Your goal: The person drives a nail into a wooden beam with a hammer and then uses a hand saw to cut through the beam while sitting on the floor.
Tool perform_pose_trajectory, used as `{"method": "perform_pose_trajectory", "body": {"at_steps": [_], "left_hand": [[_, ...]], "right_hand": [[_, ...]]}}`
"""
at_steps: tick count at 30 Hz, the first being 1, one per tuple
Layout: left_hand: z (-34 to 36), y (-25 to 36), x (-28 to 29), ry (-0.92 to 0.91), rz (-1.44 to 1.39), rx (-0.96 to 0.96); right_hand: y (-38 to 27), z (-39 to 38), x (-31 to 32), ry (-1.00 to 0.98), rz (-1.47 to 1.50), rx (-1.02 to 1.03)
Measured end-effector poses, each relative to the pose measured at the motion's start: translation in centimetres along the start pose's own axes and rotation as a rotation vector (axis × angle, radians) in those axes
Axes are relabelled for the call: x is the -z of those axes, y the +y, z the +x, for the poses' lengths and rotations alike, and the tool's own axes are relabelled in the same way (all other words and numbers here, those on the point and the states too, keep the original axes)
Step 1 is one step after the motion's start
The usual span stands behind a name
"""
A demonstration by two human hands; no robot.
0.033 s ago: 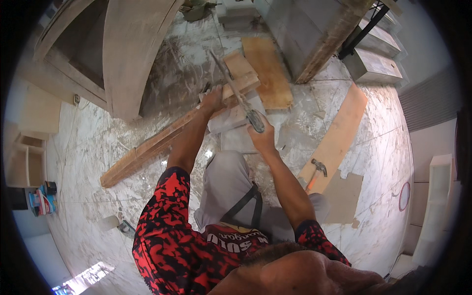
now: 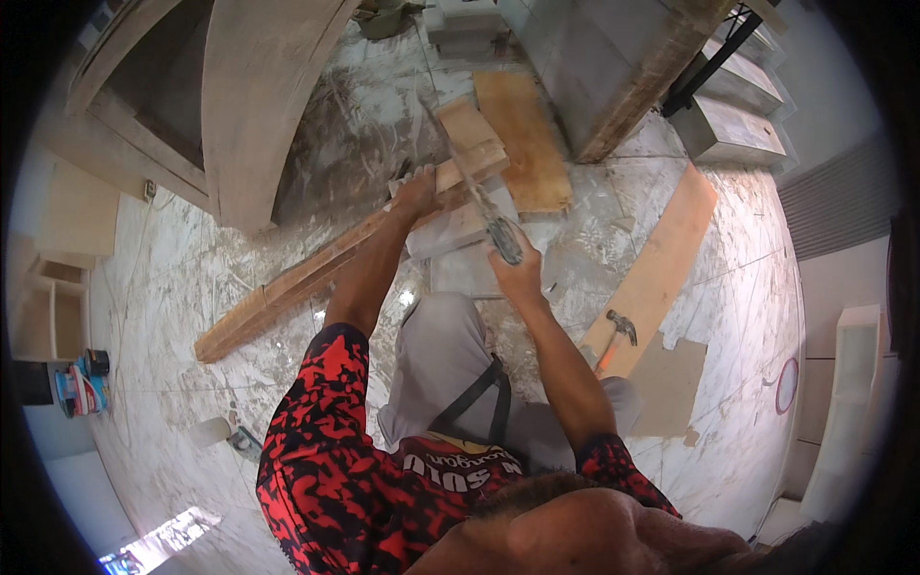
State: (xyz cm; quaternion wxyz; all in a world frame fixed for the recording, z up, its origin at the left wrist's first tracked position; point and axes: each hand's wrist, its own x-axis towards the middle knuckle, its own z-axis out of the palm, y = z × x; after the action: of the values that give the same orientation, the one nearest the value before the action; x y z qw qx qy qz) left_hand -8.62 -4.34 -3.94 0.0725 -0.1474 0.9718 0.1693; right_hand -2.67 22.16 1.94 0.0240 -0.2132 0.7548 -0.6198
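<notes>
A long wooden beam (image 2: 297,278) slants over the floor from the lower left up to the middle. My left hand (image 2: 415,192) is closed over its upper part and presses on it; some of the fingers are hidden. In my right hand (image 2: 520,273) is the handle of a hand saw (image 2: 502,240), the fingers wrapped round it. The saw's blade crosses the beam near its far end, to the right of my left hand, and is smeared by motion. A pale block (image 2: 446,233) lies beneath that end of the beam.
Beyond the beam lie a short board (image 2: 472,129) and a wider plank (image 2: 522,144). At right, a claw hammer (image 2: 621,328) rests on a long thin board (image 2: 661,249) beside a cardboard piece (image 2: 676,383). A curved panel (image 2: 259,105) stands at far left, steps (image 2: 733,129) at far right.
My right hand and the saw have shifted slightly toward me and to the right. My left hand and the beam have stayed in nearly the same place.
</notes>
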Motion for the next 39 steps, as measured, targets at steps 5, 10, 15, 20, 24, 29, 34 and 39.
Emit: {"method": "perform_pose_trajectory", "body": {"at_steps": [5, 10, 15, 20, 24, 29, 34, 39], "left_hand": [[-0.5, 3.4, -0.3, 0.048, 0.026, 0.08], [0.7, 1.0, -2.4, 0.133, -0.154, 0.053], [0.5, 1.9, -3.0, 0.138, -0.081, 0.023], [1.8, 0.1, -4.1, 0.112, -0.137, 0.069], [2.3, -0.1, -5.1, 0.17, -0.075, 0.052], [2.0, 0.1, -5.7, 0.291, 0.042, 0.029], [3.3, -1.6, -5.1, 0.3, -0.073, -0.063], [1.3, 0.7, -4.7, 0.229, -0.034, 0.023]], "right_hand": [[-2.5, -5.1, 5.0, -0.013, 0.002, -0.051], [-3.5, -6.5, 5.3, -0.091, -0.128, 0.022], [-5.1, -7.1, 5.3, -0.147, -0.18, -0.008], [-6.7, -7.5, 4.8, -0.201, -0.263, 0.013], [-8.9, -7.2, 5.7, -0.274, -0.264, -0.155], [-9.3, -5.5, 5.1, -0.266, -0.303, -0.216], [-9.7, 0.9, 1.5, -0.353, -0.306, -0.306], [-9.2, -9.5, 7.0, -0.328, -0.39, -0.215]]}}
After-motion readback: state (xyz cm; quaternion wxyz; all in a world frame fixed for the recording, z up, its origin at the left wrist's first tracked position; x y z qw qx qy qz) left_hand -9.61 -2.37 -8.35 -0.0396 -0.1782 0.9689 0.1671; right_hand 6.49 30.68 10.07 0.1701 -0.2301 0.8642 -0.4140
